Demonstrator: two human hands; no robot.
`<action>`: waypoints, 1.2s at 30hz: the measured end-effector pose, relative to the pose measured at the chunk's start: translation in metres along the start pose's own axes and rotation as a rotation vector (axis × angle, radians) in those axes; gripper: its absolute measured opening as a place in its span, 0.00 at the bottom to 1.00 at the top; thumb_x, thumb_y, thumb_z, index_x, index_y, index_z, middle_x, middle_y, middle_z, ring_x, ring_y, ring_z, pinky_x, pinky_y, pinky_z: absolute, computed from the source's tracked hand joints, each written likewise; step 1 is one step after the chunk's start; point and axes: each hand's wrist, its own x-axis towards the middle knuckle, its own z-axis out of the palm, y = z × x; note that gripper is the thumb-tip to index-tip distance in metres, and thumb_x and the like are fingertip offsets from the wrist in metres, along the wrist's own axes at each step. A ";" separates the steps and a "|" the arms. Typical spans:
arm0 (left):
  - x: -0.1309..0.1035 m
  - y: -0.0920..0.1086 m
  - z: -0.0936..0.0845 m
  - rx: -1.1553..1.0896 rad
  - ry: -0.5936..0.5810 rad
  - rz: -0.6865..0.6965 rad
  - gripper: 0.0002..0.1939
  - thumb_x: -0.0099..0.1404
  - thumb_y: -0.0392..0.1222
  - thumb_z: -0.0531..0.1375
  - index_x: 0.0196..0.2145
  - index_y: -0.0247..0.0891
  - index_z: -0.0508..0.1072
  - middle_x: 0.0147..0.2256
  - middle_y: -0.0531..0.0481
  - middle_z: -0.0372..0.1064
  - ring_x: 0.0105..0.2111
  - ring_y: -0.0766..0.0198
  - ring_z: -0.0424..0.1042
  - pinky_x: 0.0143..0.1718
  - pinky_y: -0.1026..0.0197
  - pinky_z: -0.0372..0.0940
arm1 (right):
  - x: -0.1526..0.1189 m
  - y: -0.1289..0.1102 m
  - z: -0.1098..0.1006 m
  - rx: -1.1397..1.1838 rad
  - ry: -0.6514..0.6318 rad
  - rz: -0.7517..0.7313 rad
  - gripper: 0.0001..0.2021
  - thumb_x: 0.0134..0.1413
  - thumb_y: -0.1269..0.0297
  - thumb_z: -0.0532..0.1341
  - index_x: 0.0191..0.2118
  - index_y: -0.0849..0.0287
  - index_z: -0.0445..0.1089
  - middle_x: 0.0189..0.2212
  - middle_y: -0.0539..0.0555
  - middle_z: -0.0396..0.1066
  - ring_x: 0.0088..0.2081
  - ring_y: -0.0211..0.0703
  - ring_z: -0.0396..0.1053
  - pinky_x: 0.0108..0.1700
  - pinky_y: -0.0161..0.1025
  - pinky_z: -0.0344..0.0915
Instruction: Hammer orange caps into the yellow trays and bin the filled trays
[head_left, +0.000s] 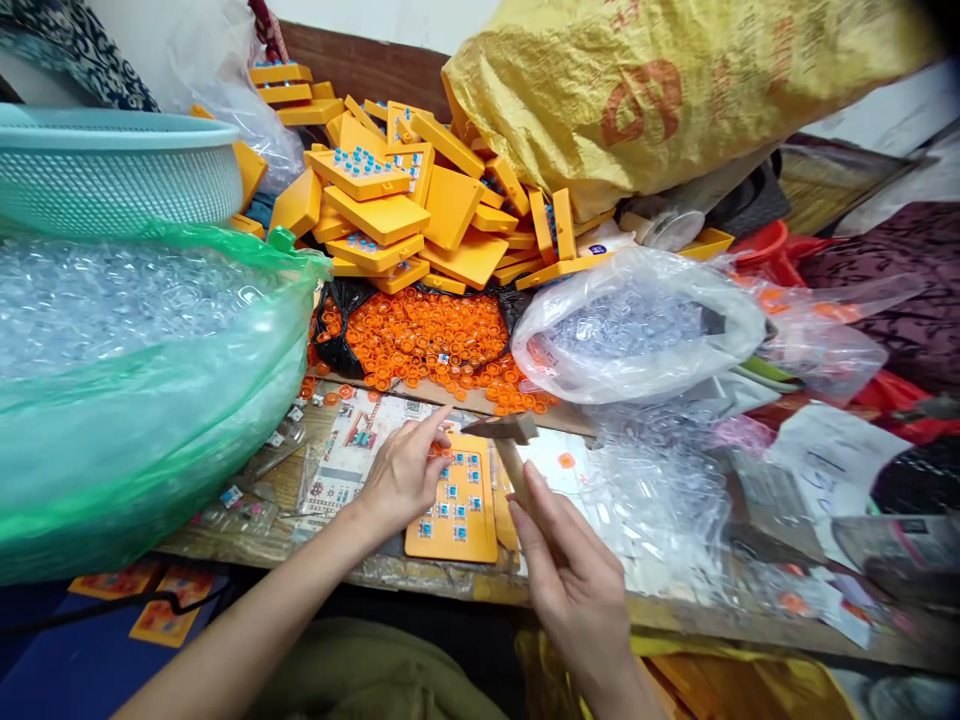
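Note:
In the head view, a yellow-orange square panel lies flat on the bench in front of me, with several small blue-and-white switches set in its face. My left hand rests over the panel's upper left corner. Its thumb and fingertips close around a small orange cap, partly hidden by the fingers. My right hand grips a hammer by its wooden handle. The hammer's dark metal head hangs over the panel's upper right edge, close to the left fingertips.
Orange caps fill a black bag behind the panel, some spilling forward. Yellow panels are heaped at the back. Clear plastic pieces fill a green bag on the left and a white bag on the right. A blue basket stands far left.

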 end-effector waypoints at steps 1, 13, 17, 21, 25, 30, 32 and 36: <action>0.000 -0.001 0.000 -0.021 0.004 -0.017 0.29 0.60 0.30 0.57 0.58 0.36 0.59 0.37 0.47 0.74 0.38 0.57 0.73 0.44 0.52 0.68 | -0.001 0.000 0.000 -0.044 -0.066 0.002 0.24 0.61 0.73 0.54 0.61 0.50 0.61 0.41 0.54 0.75 0.39 0.40 0.75 0.42 0.35 0.71; 0.052 -0.001 -0.007 0.170 -0.064 -0.009 0.09 0.63 0.35 0.57 0.39 0.37 0.76 0.42 0.45 0.75 0.43 0.57 0.72 0.48 0.52 0.67 | 0.002 0.017 0.000 0.133 0.108 0.366 0.22 0.56 0.60 0.60 0.57 0.56 0.67 0.53 0.56 0.70 0.53 0.53 0.69 0.54 0.50 0.68; 0.092 -0.005 0.010 0.240 -0.185 0.013 0.09 0.59 0.30 0.58 0.32 0.38 0.77 0.34 0.46 0.76 0.39 0.54 0.73 0.42 0.53 0.67 | -0.005 0.022 -0.002 0.192 0.145 0.473 0.24 0.54 0.58 0.62 0.57 0.54 0.66 0.53 0.56 0.70 0.52 0.55 0.70 0.49 0.50 0.71; 0.101 -0.006 0.020 0.235 -0.256 0.003 0.10 0.59 0.30 0.57 0.33 0.37 0.77 0.34 0.45 0.74 0.35 0.55 0.73 0.37 0.56 0.66 | -0.013 0.026 -0.006 0.196 0.183 0.522 0.25 0.53 0.57 0.63 0.57 0.54 0.66 0.53 0.57 0.70 0.50 0.55 0.71 0.46 0.48 0.73; 0.097 -0.003 0.019 0.246 -0.315 0.011 0.11 0.58 0.29 0.55 0.30 0.35 0.77 0.35 0.43 0.72 0.33 0.55 0.72 0.33 0.56 0.64 | -0.013 0.026 -0.006 0.215 0.173 0.555 0.27 0.54 0.57 0.62 0.59 0.55 0.64 0.48 0.57 0.74 0.47 0.55 0.73 0.43 0.49 0.74; 0.069 0.009 0.001 0.187 -0.288 0.032 0.16 0.60 0.30 0.55 0.45 0.36 0.74 0.38 0.44 0.72 0.38 0.56 0.71 0.40 0.55 0.66 | -0.015 0.025 -0.003 0.146 0.132 0.429 0.22 0.55 0.60 0.61 0.56 0.58 0.68 0.52 0.57 0.71 0.52 0.53 0.71 0.52 0.48 0.70; 0.051 0.015 -0.007 0.110 -0.279 0.020 0.20 0.59 0.32 0.56 0.50 0.38 0.70 0.39 0.46 0.73 0.39 0.58 0.71 0.42 0.55 0.66 | -0.016 0.023 -0.004 0.091 0.119 0.318 0.20 0.56 0.63 0.61 0.55 0.58 0.69 0.52 0.56 0.71 0.52 0.50 0.71 0.53 0.44 0.69; 0.026 0.021 -0.014 0.093 -0.294 -0.069 0.23 0.57 0.32 0.58 0.51 0.37 0.68 0.37 0.47 0.74 0.39 0.57 0.72 0.44 0.53 0.67 | -0.012 0.017 -0.006 0.017 0.060 0.095 0.22 0.58 0.72 0.58 0.58 0.52 0.65 0.51 0.52 0.72 0.49 0.43 0.73 0.49 0.35 0.70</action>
